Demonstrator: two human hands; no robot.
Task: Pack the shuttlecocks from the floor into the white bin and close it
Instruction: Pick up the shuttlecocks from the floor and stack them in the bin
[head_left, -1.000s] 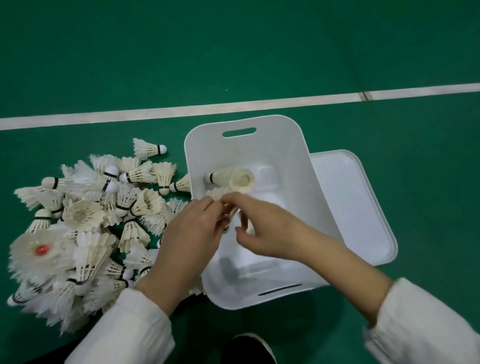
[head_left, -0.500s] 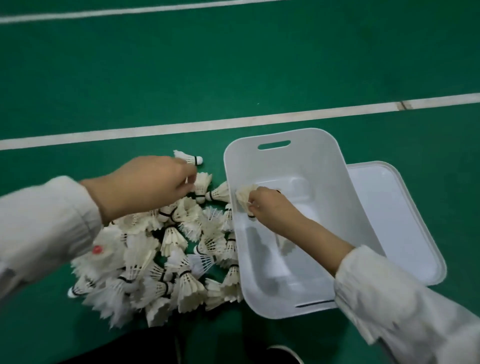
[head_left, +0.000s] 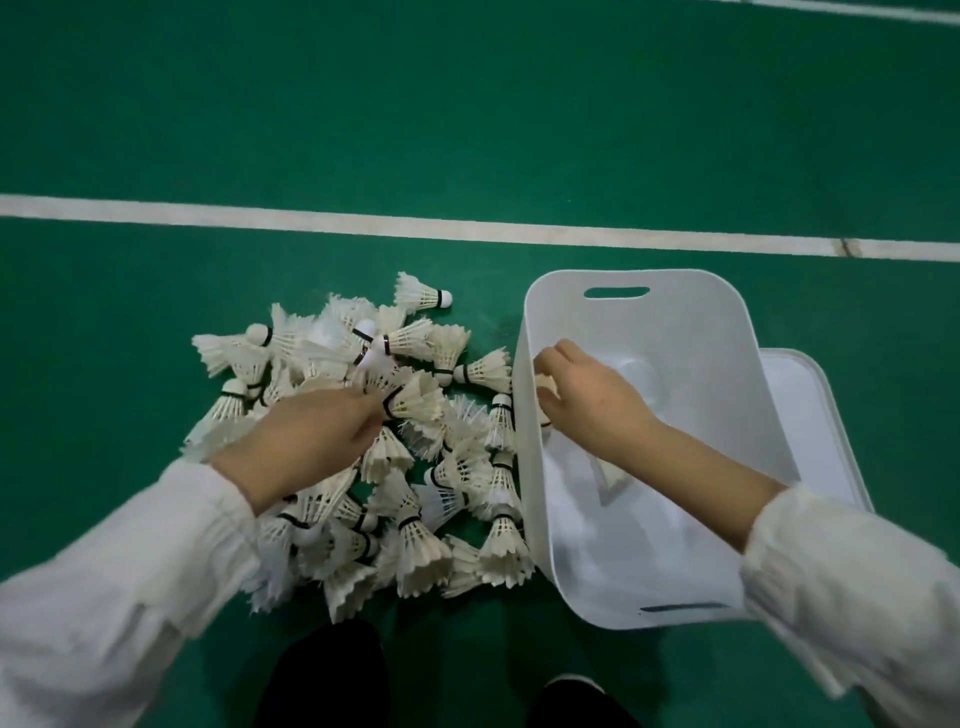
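— Dozens of shuttlecocks (head_left: 415, 499) lie heaped on the green floor (head_left: 467, 130), just left of the bin (head_left: 727, 332). One shuttlecock (head_left: 423, 293) sits a little apart at the far edge of the heap.

— And the bin?

— White, open, upright on the floor. A slot handle shows in its far wall. The lid (head_left: 815, 431) lies flat beside it on the right, partly under it as seen from above.

— What is the left hand (head_left: 311, 436) doing?

— It is down on the heap, fingertips pinched around a shuttle (head_left: 415, 400) at its cork end, feathers fanning to the right.

— The right hand (head_left: 592, 395)?

— Inside the bin, against the left wall, fingers curled. Something pale shows under the fingers, likely a shuttlecock, but I cannot tell whether the hand grips it or has let go.

— Anything else in the bin?

— At least one shuttlecock shape lower down, near the forearm; it is blurred.

— The rest?

— A white line (head_left: 467, 231) crosses the floor beyond the heap. Both arms wear pale sleeves (head_left: 130, 597). Dark shoes (head_left: 322, 675) show at the bottom edge.
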